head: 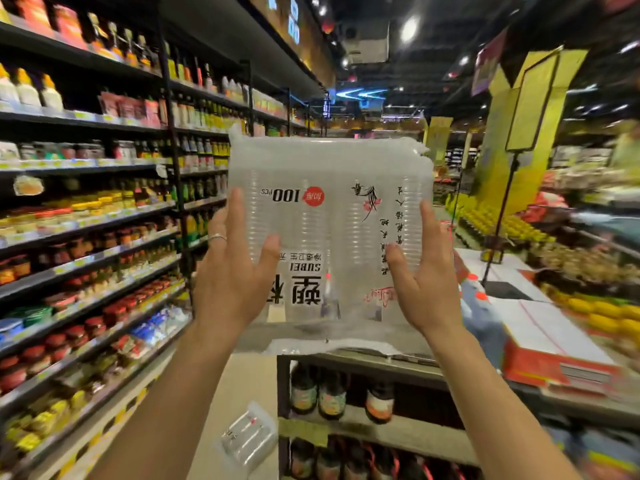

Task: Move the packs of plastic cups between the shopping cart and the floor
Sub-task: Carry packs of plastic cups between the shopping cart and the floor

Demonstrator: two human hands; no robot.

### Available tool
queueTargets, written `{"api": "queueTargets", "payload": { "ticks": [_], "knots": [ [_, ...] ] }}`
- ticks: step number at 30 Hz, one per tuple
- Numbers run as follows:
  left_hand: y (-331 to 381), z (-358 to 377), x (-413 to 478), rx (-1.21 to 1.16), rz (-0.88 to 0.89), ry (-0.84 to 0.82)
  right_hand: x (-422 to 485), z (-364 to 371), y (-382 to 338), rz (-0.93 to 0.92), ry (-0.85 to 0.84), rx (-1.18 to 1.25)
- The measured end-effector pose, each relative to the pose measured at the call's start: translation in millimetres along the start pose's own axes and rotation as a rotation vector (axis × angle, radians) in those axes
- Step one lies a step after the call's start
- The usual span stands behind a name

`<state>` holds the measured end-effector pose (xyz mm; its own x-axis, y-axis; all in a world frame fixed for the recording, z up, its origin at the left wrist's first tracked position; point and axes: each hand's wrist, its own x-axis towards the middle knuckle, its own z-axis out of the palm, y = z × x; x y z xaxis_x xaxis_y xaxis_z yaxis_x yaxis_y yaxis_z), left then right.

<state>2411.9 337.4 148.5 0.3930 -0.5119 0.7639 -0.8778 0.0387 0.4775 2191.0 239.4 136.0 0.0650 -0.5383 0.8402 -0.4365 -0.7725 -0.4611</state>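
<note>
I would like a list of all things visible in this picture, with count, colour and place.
held pack of plastic cups: one, clear, raised at centre, print upside down
second pack: one, clear, on the floor below
bottles: several, dark, on the low shelf ahead
shelves: many rows, dark, full of jars and bottles, left
red box: one, right
left hand: wears a silver ring, on the held pack's left side
right hand: on its right side

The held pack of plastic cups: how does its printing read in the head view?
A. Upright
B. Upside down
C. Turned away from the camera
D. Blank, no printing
B: the pack of plastic cups, held up between the left hand and right hand, shows "100 pcs" and "SUBEI" inverted.
</note>
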Motion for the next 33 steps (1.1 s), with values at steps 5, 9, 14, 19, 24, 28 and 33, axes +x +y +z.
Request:
{"api": "queueTargets", "payload": {
  "ticks": [5, 9, 14, 19, 24, 28, 33],
  "knots": [
    [83.0, 73.3, -9.1, -0.061, 0.033, -0.062, 6.7, -85.1, 67.2, 0.068, 0.033, -0.078],
    [163.7, 136.1, -23.9, -0.137, 0.078, -0.107, 11.3, -162.1, 130.3, 0.125, 0.079, -0.138],
    [258.5, 211.4, -45.8, -0.225, 0.108, -0.153, 11.0, -253.7, 203.2, 0.198, 0.15, -0.204],
    [340.7, 288.0, -71.7, -0.328, 0.167, -0.213, 2.9, -344.2, 260.8, 0.27, 0.195, -0.304],
    [409.9, 354.6, -94.1, -0.412, 0.244, -0.31, -8.8, -414.7, 306.4, 0.339, 0.24, -0.403],
    [465.3, 403.0, -114.4, -0.504, 0.317, -0.389, -25.7, -464.3, 339.2, 0.416, 0.309, -0.513],
    [540.0, 465.5, -143.3, -0.619, 0.363, -0.509, -38.3, -530.6, 381.1, 0.505, 0.382, -0.68]
  ]
}}
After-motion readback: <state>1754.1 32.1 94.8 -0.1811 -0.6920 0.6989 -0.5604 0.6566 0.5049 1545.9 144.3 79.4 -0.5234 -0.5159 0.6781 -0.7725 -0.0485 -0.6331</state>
